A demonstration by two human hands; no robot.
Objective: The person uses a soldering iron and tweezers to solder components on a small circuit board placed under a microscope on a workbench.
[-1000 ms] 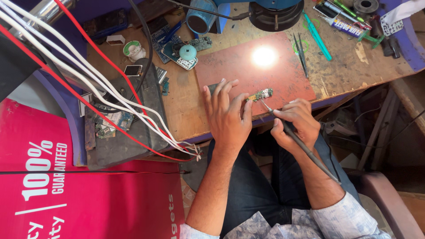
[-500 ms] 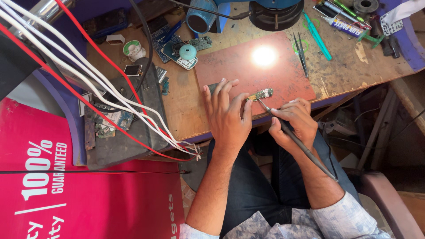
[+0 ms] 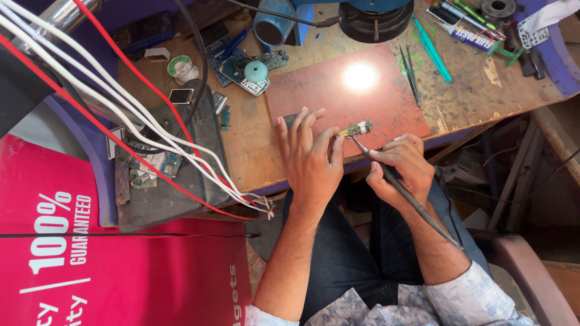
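A worn wooden table (image 3: 266, 151) carries a red rubber mat (image 3: 338, 102) near its front edge. There the left hand (image 3: 311, 160) pinches a small green circuit board (image 3: 356, 128), and the right hand (image 3: 402, 166) grips a thin dark soldering iron (image 3: 411, 196) touching it. Tools crowd the back edge.

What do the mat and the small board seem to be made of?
Mat: probably rubber or silicone, reddish-brown and matte, with only a soft lamp glare. Small board: likely circuit-board laminate, green with tiny metallic parts. The left hand steadies it; the right hand holds a thin tool.
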